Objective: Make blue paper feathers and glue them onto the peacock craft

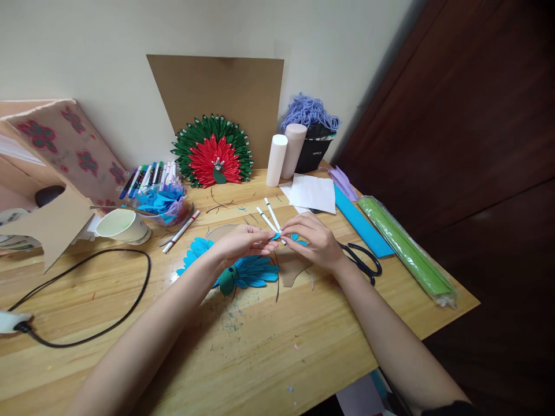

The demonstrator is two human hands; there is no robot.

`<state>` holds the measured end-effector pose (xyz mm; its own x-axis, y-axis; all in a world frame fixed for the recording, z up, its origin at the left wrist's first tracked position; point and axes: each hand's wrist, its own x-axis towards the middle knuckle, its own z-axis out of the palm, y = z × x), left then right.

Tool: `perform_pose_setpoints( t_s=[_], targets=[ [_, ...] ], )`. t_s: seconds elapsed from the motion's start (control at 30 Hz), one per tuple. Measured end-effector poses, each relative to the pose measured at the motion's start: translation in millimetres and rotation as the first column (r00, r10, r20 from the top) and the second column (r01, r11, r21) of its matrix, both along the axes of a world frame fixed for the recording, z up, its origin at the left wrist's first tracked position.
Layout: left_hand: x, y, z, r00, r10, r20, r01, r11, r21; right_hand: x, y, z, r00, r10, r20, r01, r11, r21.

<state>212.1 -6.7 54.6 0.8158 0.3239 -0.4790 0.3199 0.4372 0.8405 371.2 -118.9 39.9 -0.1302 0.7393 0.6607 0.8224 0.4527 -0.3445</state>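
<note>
My left hand (pixel 249 240) and my right hand (pixel 314 238) meet above the middle of the table. Between their fingertips they pinch a small blue paper piece (pixel 276 236). Just below my left hand lies a paper peacock (pixel 226 280) with a green body and fanned blue petals, partly covered by that hand and forearm. Another bit of blue paper (pixel 299 238) shows beside my right fingers. Under my right hand is a scrap of brown cardboard (pixel 289 271). Black-handled scissors (pixel 364 258) rest to the right of my right wrist, their blades hidden.
A red and green paper peacock (pixel 217 153) leans on a cardboard sheet (pixel 243 81) at the back. Left stand a paper cup (pixel 124 226), a tub of paper scraps (pixel 162 202) and markers (pixel 150 176). A black cable (pixel 145 283) loops nearby. A green paper pack (pixel 405 251) lies right.
</note>
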Motion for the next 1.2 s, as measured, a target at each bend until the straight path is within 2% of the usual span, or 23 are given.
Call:
perform_pose_setpoints(
  t_s=[0.1,0.2,0.27,0.33,0.4,0.47,0.67,0.9,1.2],
  targets=[
    [1,-3,-0.6,0.999,0.03,0.041,-0.038,0.977,0.21,-1,1,0.8,0.995,-0.04,-0.093,0.033,0.997,-0.075],
    [3,-8,-2.9,0.992,-0.005,0.127,-0.049,0.908,0.415,-2,0,2.5,0.971,-0.105,-0.216,0.064,0.981,-0.185],
    [4,-10,-5.0,0.989,-0.02,0.148,-0.056,0.869,0.491,-3,0,3.6,0.952,-0.131,-0.276,0.059,0.965,-0.257],
    [5,-13,-6.7,0.989,0.022,0.147,-0.103,0.813,0.573,-4,0,3.9,0.938,-0.144,-0.315,0.047,0.954,-0.296],
    [5,-15,-7.5,0.989,0.062,0.131,-0.133,0.75,0.648,-5,0,3.3,0.926,-0.148,-0.348,0.038,0.952,-0.304],
    [6,-16,-7.6,0.99,0.076,0.122,-0.139,0.715,0.685,-5,1,1.8,0.913,-0.151,-0.38,0.031,0.952,-0.304],
    [6,-19,-7.3,0.986,0.087,0.145,-0.162,0.734,0.66,-5,3,-2.3,0.876,-0.192,-0.443,0.039,0.942,-0.332],
    [9,-19,-12.6,0.985,0.085,0.151,-0.156,0.811,0.563,-8,2,-2.5,0.893,-0.226,-0.39,0.111,0.949,-0.295],
    [10,-19,-15.1,0.987,0.081,0.138,-0.145,0.817,0.559,-11,1,0.0,0.918,-0.216,-0.332,0.157,0.968,-0.194]
  ],
)
